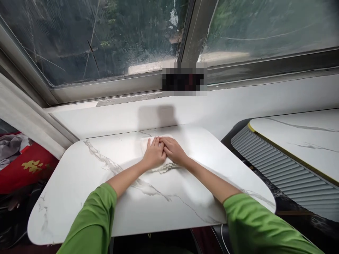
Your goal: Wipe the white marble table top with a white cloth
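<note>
A white folded cloth (144, 141) lies on the white marble-pattern table (84, 176), near the table's far edge. My left hand (155, 153) rests flat on the cloth with its fingers stretched out. My right hand (173, 150) lies flat beside it, fingers extended and touching the left hand's fingers. Both hands press down on the cloth and hide most of it; its crumpled near edge (165, 168) shows under my wrists. Both arms wear green sleeves.
A white wall ledge (238, 106) and a large window (106, 38) stand behind the table. A second marble tabletop (304, 137) with a ribbed grey side sits at the right. Red fabric with a gold pattern (29, 165) lies at the left.
</note>
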